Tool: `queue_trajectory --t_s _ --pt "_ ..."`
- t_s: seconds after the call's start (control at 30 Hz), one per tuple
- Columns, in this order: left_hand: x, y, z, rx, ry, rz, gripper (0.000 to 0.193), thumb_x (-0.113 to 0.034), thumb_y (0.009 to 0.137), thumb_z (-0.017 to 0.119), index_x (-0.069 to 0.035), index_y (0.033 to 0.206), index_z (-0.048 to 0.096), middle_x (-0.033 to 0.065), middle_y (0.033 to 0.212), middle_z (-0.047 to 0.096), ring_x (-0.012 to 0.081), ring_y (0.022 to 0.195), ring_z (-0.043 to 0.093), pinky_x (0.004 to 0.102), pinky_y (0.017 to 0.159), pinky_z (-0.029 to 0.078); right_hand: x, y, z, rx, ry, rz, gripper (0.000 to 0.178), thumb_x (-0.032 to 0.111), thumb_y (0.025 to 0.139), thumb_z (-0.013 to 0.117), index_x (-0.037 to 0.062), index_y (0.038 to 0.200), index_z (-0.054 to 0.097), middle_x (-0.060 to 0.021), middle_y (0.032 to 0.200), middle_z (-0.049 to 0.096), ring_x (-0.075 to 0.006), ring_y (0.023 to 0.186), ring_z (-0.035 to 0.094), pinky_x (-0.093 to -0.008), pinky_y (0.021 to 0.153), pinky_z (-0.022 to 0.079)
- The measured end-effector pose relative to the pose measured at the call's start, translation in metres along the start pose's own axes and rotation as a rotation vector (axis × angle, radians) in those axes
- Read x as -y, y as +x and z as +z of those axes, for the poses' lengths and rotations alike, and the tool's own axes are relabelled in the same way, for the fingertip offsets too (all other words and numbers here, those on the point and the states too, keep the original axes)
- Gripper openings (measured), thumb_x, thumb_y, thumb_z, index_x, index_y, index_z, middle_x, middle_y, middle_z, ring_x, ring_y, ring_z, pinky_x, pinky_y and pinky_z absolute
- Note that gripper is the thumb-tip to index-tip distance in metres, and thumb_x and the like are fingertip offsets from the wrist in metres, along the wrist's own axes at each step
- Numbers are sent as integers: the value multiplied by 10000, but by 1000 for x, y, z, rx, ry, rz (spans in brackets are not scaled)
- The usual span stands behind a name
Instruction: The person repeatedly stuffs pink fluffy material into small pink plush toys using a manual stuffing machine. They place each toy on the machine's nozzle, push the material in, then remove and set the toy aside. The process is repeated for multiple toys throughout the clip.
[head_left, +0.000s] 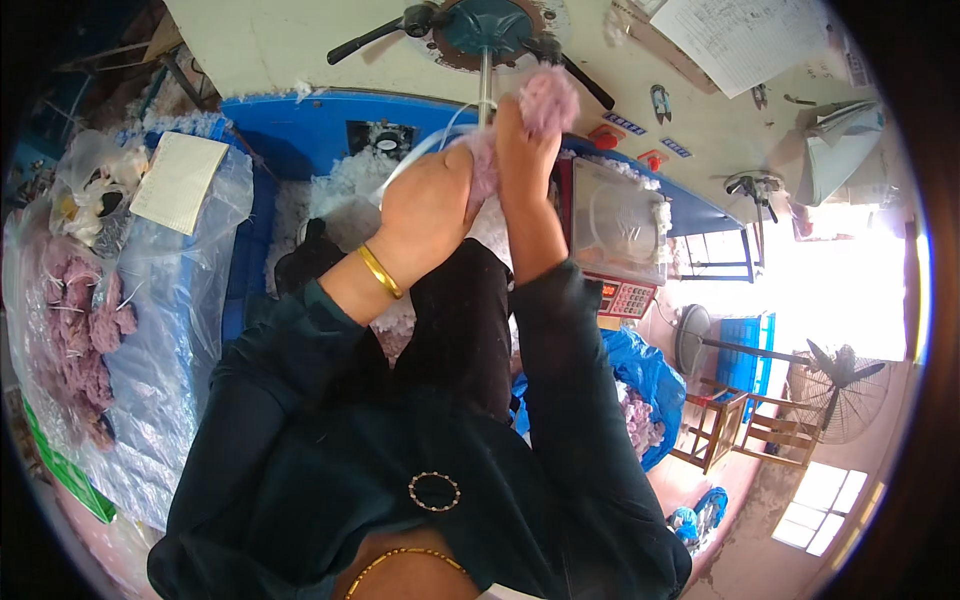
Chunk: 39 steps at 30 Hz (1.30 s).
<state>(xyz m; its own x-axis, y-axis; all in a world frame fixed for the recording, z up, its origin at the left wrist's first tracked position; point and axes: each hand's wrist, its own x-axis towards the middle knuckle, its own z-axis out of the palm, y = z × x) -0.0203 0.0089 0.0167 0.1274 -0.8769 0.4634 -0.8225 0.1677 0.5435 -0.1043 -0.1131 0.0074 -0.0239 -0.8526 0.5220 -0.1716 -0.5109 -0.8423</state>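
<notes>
Both of my hands are at a thin metal tube (487,75) that comes down from the machine's round dark fitting (487,28). A pink, fluffy plush piece (548,100) bulges beyond my right hand (525,150), whose fingers are wrapped round it. More of the pink plush shows between the two hands, by the tube's lower end. My left hand (430,205), below a gold bangle, is closed on that part. Its fingertips are mostly hidden. Whether the tube runs inside the plush cannot be made out. A pale, thin loop (415,155) curves beside my left hand.
Black lever handles (375,45) flank the fitting. Red buttons (606,136) sit on the panel's right. White stuffing (345,190) lies below. On the left, pink plush pieces (85,330) lie on clear plastic. A scale (625,295) and blue bag (650,390) stand right.
</notes>
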Motion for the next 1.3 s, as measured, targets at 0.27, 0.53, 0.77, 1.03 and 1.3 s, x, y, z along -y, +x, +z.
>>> queue_trajectory --t_s 0.27,0.53,0.77,1.03,1.3 --pt "1 -13 -3 -175 -155 -66 443 -219 657 794 -8 957 544 166 861 562 366 822 558 417 699 451 20 10 7 -11 -211 55 226 191 788 606 11 923 629 -151 816 661 -280 776 651 -348 683 491" --pt "22 -33 -11 -96 -474 3 338 -142 771 682 14 1042 554 134 931 597 292 862 589 374 746 472 65 -32 -37 309 192 396 261 190 836 641 8 1022 630 -105 890 666 -197 804 646 -290 701 484" --pt "10 -39 -5 23 -1283 -483 423 -296 1019 359 36 1231 512 82 1087 621 140 945 596 275 839 474 40 -79 -88 825 854 938 470 358 837 691 14 1126 552 -33 826 603 -119 640 565 -241 520 446" --pt "8 -46 -14 385 -1490 -574 297 -205 943 520 -34 1185 546 66 1026 630 124 933 602 268 793 490 53 -72 -71 870 -9 23 287 303 788 715 48 823 587 -81 648 568 -244 536 540 -341 465 383" --pt "4 -13 1 240 -2172 -620 402 -298 989 443 -84 1329 446 106 1303 527 185 1209 500 365 1020 411 65 -35 -53 570 -519 -498 220 237 720 657 100 599 534 -128 574 521 -343 553 555 -428 472 413"
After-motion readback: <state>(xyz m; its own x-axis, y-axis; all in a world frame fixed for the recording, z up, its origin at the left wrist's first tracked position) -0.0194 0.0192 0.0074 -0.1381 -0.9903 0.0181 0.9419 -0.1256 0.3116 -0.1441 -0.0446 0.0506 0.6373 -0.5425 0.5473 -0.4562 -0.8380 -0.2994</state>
